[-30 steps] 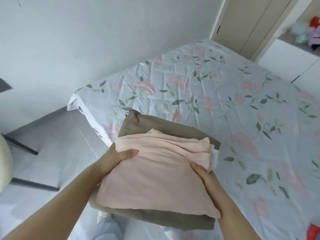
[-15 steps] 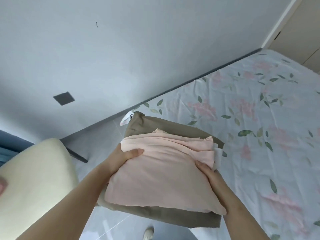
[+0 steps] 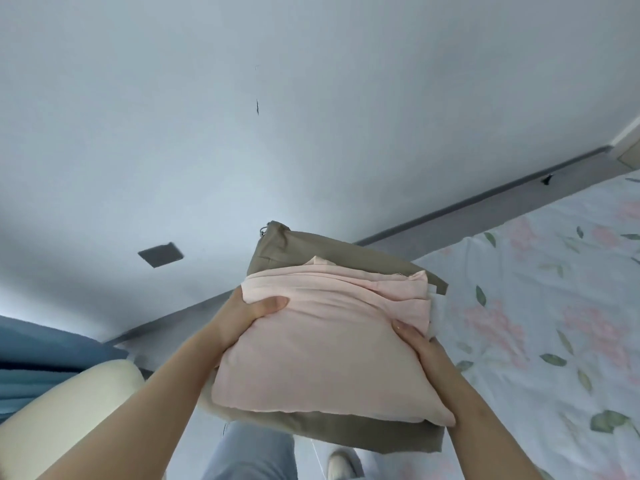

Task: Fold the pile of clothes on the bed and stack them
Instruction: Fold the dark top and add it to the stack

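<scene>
Beside the bed (image 3: 554, 306), the stack (image 3: 329, 348) sits gripped between both hands (image 3: 249, 315) (image 3: 424, 348).

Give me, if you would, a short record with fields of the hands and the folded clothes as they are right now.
Stack: pink garment on top, white layer showing at its right edge, khaki garment underneath
Left hand: grips the stack's left side, thumb on the pink garment
Right hand: grips the right side, thumb on top
Support: held in the air, not resting on the bed
Nearby: cream cushion, blue fabric
</scene>
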A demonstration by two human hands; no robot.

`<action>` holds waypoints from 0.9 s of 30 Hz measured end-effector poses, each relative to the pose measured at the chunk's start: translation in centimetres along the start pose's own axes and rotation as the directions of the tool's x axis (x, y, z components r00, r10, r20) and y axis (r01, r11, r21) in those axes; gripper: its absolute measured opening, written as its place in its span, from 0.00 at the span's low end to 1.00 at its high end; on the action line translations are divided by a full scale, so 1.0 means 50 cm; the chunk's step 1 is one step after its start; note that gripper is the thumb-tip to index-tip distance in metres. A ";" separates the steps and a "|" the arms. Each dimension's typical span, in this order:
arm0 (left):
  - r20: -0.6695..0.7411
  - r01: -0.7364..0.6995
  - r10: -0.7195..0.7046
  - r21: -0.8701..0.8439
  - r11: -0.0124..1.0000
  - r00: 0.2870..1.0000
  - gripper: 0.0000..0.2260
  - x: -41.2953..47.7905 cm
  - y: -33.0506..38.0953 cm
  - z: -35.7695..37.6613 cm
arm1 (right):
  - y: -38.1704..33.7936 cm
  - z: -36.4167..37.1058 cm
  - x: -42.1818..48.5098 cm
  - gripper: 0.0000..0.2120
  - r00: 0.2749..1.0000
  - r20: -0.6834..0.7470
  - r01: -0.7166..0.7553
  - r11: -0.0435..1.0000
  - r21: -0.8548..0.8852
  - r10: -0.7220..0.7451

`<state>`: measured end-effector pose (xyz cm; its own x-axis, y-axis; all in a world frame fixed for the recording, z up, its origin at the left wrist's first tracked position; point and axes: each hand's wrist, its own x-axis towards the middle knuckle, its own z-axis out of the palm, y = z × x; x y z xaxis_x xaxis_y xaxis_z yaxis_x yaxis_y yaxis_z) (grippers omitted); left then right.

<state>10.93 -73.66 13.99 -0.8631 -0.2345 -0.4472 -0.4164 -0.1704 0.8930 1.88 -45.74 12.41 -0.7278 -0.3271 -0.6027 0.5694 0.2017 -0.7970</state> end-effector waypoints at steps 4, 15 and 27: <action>0.006 0.048 -0.048 0.055 0.997 0.999 0.32 0.170 0.060 -0.101 | -0.052 0.080 0.137 0.26 0.997 -0.076 0.015 1.000 0.018 -0.014; 0.351 -0.014 -0.119 0.354 0.935 0.929 0.28 0.569 0.271 -0.117 | -0.132 0.164 0.296 0.37 0.922 -0.360 0.008 0.924 0.383 0.141; 0.656 -0.166 -0.244 0.497 0.852 0.714 0.16 0.885 0.389 0.216 | -0.250 -0.004 0.401 0.23 0.798 -0.573 0.245 0.766 0.595 0.189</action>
<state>-38.46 -77.01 12.12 -0.7019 0.5024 -0.5049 -0.3536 0.3695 0.8593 -19.91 -54.61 10.28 -0.6919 0.3058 -0.6541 0.4846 -0.4749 -0.7346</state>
